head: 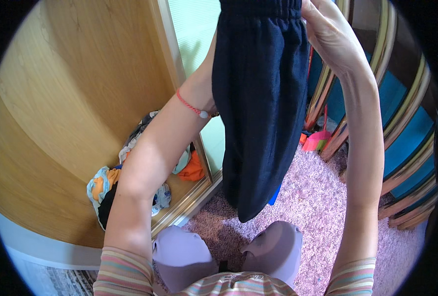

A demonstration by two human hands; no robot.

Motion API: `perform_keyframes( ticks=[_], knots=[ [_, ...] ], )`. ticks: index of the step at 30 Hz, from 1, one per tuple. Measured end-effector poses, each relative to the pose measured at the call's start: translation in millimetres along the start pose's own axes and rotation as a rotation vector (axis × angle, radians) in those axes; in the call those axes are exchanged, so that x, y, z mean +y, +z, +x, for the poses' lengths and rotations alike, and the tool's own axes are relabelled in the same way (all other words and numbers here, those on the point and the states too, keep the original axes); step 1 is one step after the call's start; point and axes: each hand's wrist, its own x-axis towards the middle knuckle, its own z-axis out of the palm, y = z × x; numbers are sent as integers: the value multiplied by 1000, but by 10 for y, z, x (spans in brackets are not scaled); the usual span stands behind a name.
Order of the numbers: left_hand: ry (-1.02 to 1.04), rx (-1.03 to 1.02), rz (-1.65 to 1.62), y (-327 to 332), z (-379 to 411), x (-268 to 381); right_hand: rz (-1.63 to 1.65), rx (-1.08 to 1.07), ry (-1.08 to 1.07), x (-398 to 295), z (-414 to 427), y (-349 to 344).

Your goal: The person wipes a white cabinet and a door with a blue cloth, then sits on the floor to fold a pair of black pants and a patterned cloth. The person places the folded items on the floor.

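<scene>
A pair of dark navy trousers (265,103) with a gathered elastic waistband hangs in front of me, the waistband at the top edge of the view. My right hand (324,27) grips the waistband's right side between thumb and fingers. Behind the cloth reaches my left hand (210,61); only a strip of it shows at the garment's left edge, and its fingers are hidden. A red braided bracelet (189,103) with a pale bead circles the left wrist. The lower end of the trousers dangles above a pink shaggy carpet (315,185).
On the left, a wooden cabinet (104,66) holds crumpled clothes (106,181) and an orange cloth (192,168) on its floor, beside a sliding-door track (184,203). Curved metal bars (408,111) stand on the right, with a pink broom (317,140) near their base.
</scene>
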Motion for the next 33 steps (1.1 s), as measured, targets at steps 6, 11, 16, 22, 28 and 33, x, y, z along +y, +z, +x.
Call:
perform_keyframes(
  ticks=[6, 11, 16, 22, 28, 33],
  knots=[
    [123, 113, 59, -266, -71, 135, 99, 199, -100, 297, -71, -251],
    [-259, 83, 15, -673, -1336, 6, 103, 400, -102, 786, -71, -1963],
    [-797, -504, 373, -445, -2618, -913, -70, 415, -96, 351, -42, -1926],
    [-970, -872, -155, -465, -2114, -857, -299, 556, -177, -50, -158, -474],
    [-858, -456, -544, -561, -1612, -552, -361, 531, -90, -211, -248, -885],
    [-762, -103, -990, -730, -1297, -489, -669, 418, -75, -333, -437, -1158]
  ],
)
